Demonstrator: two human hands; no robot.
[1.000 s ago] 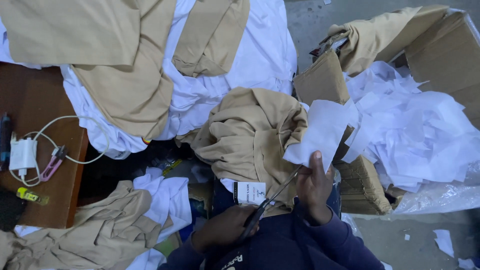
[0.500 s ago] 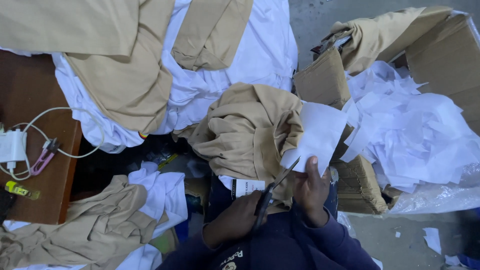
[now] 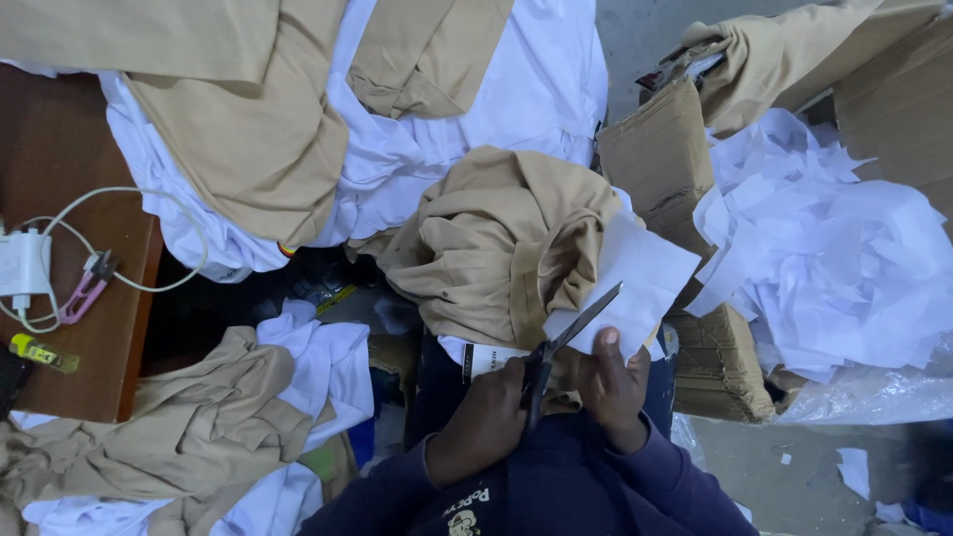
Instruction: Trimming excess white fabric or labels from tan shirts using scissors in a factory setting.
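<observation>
A: Near your body, your left hand (image 3: 486,417) is closed around the handles of the scissors (image 3: 566,342). The blades point up and to the right, and they are open against the lower edge of the white paper sheet (image 3: 635,283).

B: And my right hand?

A: Your right hand (image 3: 613,387) is just right of the scissors. Its thumb presses the paper from below, so you pinch the sheet. I think you hold it like this to keep the edge tight for the blades.

B: Where is the paper exactly?

A: It lies above the scissors, on the right side of the crumpled tan garment (image 3: 496,243) that sits on your lap. Under the scissors, a small white tag (image 3: 491,357) shows.

B: What is around me?

A: To the left of the scissors there is another heap of tan and white clothes (image 3: 199,427). Further left stands a brown table (image 3: 60,298) with a white charger and cable (image 3: 25,263), and small pink clippers (image 3: 84,288). To the right of the scissors is a cardboard box (image 3: 665,149), full of white paper scraps (image 3: 824,268). Far above, more tan and white garments (image 3: 328,119) are spread out.

B: Does anything block the cut?

A: The folds of the tan garment lie very close to the blades; this could catch them.
</observation>
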